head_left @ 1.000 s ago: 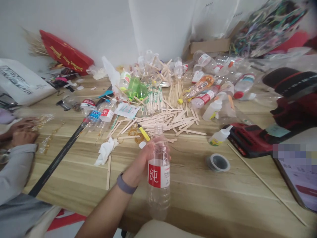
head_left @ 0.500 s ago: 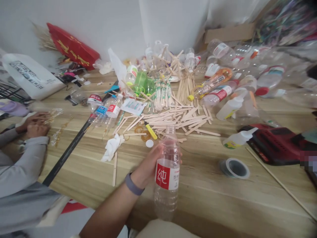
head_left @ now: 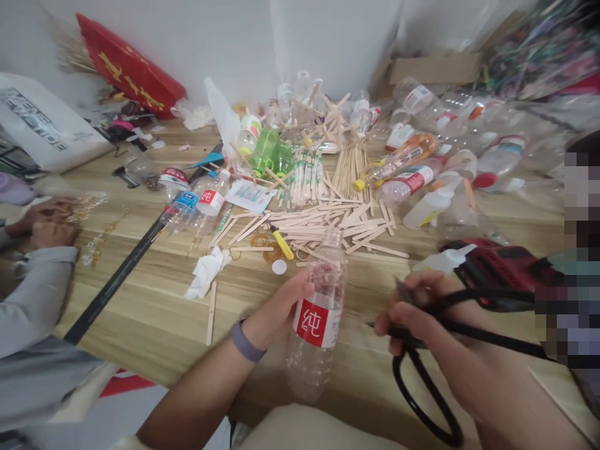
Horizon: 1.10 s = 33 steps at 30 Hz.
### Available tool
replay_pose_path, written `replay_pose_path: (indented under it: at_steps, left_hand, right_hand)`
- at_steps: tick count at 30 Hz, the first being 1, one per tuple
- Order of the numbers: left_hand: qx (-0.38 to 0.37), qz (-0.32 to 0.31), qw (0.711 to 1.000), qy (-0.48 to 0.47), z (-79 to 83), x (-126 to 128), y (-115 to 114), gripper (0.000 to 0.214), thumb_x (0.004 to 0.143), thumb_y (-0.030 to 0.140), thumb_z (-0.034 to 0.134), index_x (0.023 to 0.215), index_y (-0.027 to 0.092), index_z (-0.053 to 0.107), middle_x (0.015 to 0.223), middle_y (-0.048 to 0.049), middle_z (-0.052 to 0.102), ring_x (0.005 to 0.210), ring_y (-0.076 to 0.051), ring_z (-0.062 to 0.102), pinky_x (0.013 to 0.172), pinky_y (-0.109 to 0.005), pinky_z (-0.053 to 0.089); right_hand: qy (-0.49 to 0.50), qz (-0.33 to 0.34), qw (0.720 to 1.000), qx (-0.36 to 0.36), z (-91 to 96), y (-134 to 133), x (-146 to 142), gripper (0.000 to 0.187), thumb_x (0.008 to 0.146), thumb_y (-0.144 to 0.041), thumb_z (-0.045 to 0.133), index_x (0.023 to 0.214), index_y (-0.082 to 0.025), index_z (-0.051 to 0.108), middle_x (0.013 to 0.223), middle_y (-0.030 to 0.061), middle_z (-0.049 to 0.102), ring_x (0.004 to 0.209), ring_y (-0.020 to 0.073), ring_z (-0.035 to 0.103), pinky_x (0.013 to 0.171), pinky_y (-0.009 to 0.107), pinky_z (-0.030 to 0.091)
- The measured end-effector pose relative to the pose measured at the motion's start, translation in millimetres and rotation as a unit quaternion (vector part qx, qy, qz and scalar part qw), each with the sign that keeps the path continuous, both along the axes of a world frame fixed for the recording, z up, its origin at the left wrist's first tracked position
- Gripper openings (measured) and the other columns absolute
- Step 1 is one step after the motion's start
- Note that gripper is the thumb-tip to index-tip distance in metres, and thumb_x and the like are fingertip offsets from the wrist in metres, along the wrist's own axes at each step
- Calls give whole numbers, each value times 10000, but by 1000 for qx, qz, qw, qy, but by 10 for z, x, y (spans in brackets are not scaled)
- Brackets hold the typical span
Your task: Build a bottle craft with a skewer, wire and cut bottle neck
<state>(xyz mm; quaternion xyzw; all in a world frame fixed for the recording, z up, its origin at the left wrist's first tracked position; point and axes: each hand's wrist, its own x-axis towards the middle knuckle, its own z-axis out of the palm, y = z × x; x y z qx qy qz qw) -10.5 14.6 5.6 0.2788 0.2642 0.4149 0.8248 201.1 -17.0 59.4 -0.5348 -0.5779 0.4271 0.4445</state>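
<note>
A pale wooden tabletop reaches from the person's side to a whitish wall. Nearest, around the middle of the front edge, the left hand is wrapped about the upper part of a clear plastic bottle with red-and-white label. The bottle leans slightly and its mouth seems uncapped; whether its base rests on anything, I cannot tell. To its right, the right hand pinches between thumb and fingers a black tool with large looped handles, probably scissors. Its pointed ends are near the bottle, yet apart from it.

I judge that the step in hand is preparing the tool beside the bottle; work upon it would call for a steady left grip and points aimed away from those fingers.

Farther in, toward the right edge, lies a red-and-black power tool. At the left edge are another person's hands. Beyond the middle, a small yellow-handled tool lies before loosely heaped flat wooden sticks. Near the far right corner, transparent plastic bottles are piled.
</note>
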Motion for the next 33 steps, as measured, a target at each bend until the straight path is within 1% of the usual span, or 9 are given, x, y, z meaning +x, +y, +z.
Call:
replay_pose_path:
  at_steps: [2,4,6,9,11,15,19,24,33]
  left_hand:
    - [5,22,1000,5,5,-17,14,574,703,481,805,1162,204,599,960,-56,689,795,-183,663,747,-308,503]
    - [6,34,999,5,6,-29,28,607,672,491,828,1159,215,591,944,-40,675,772,-183,668,729,-307,509]
    - [2,38,999,7,10,-35,34,647,631,490,856,1155,227,583,925,-25,658,755,-188,671,719,-318,517]
    - [2,41,999,24,29,-38,22,705,575,496,886,1157,230,591,928,-24,651,745,-187,658,741,-337,525]
    - [8,56,997,46,41,-38,6,721,579,528,873,1173,220,604,999,-53,663,808,-201,653,782,-347,521]
    - [28,69,994,78,39,-43,-9,676,699,579,778,1237,213,591,1103,-90,683,975,-240,645,861,-353,495]
    - [51,52,995,72,26,-48,4,617,736,534,773,1236,218,594,1055,-67,704,990,-211,644,890,-327,478]
    - [64,54,993,80,39,-44,6,598,706,511,806,1196,229,612,1028,-35,686,952,-184,623,860,-294,478]
    - [47,47,995,75,54,-75,0,671,635,429,873,1194,224,564,1026,-42,673,921,-184,629,828,-298,472]
  right_hand:
    - [51,37,997,-52,-50,67,-93,278,907,-483,612,873,-240,482,621,9,686,452,177,648,384,257,542]
    - [71,27,995,-63,-100,44,-167,256,911,-470,615,879,-241,505,662,16,704,473,169,651,418,260,554]
    - [50,-9,998,-28,-134,-23,-223,217,913,-447,620,902,-243,545,685,9,705,496,159,649,441,252,547]
    - [-66,-17,996,60,-159,-92,-272,146,924,-392,604,960,-251,615,728,10,725,540,164,670,498,263,559]
    - [-168,6,976,139,-184,-87,-281,99,929,-295,591,1004,-259,644,776,11,747,607,178,705,583,283,584]
    - [-271,68,921,271,-282,-34,-245,278,922,-105,543,1151,-241,624,932,37,767,757,181,732,684,276,578]
    - [-311,77,899,299,-327,-26,-210,350,946,-121,507,1281,-199,575,1016,88,752,802,207,723,647,294,560]
    - [-370,91,859,340,-221,-6,-224,333,963,-112,427,1258,-172,571,928,76,753,717,194,709,550,285,521]
    - [-423,139,812,377,-75,22,-222,366,935,-70,371,1257,-118,539,949,90,761,718,204,710,558,311,540]
